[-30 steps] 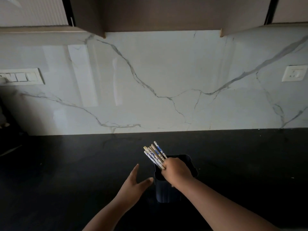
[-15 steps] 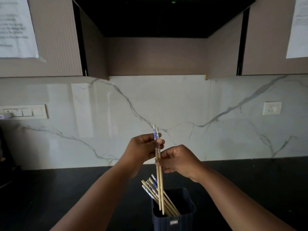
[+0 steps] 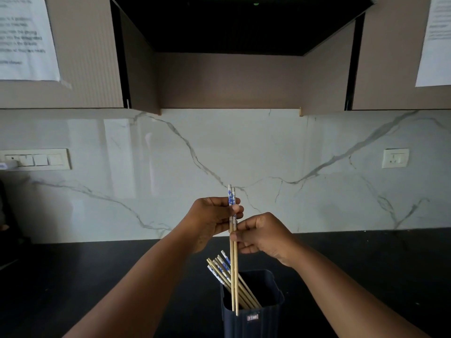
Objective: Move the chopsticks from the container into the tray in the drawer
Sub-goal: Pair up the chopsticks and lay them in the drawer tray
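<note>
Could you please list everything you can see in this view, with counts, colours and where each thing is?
held chopsticks: two, pale wood with blue-and-white tops, upright above the container, gripped by both hands
chopsticks in container: several, same pattern, leaning left inside it
container: one, dark navy, ribbed, on the counter at bottom centre
counter: one, black, across the lower frame
backsplash: white marble with grey veins
switch panel: one, white, left wall
socket: one, white, right wall
upper cabinets: taupe, across the top
paper sheets: two, white, taped to the cabinet doors
left hand: pinches the chopsticks near the tops
right hand: pinches them lower down
</note>
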